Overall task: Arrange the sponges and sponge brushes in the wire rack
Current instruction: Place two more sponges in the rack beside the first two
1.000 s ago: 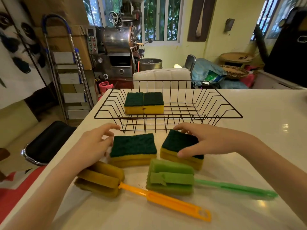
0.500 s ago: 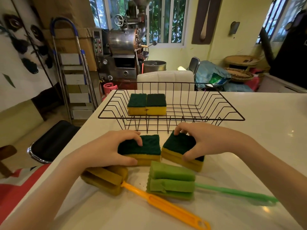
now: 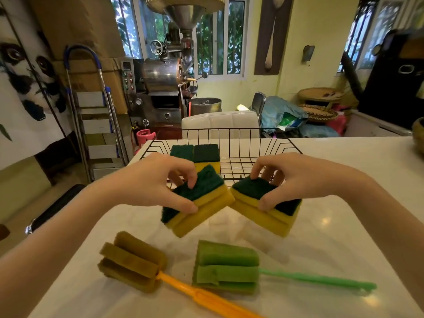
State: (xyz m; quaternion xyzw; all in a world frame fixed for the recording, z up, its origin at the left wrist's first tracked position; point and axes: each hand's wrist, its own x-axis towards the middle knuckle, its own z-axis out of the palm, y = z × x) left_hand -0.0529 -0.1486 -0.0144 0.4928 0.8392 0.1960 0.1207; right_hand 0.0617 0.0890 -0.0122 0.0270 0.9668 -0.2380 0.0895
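Observation:
My left hand grips a yellow sponge with a green scouring top, lifted off the table and tilted. My right hand grips a second such sponge, also raised, just in front of the black wire rack. Two more green-topped sponges lie side by side inside the rack at its left. On the table near me lie an orange-handled sponge brush and a green sponge brush, handles pointing right.
The white table stretches to the right of the rack. A bowl edge shows at far right. Left of the table stand a black stool and a stepladder; a white chair back is behind the rack.
Both hands closed on the two sponges in front of the rack and lifted them off the table toward the rack. The view tilted upward.

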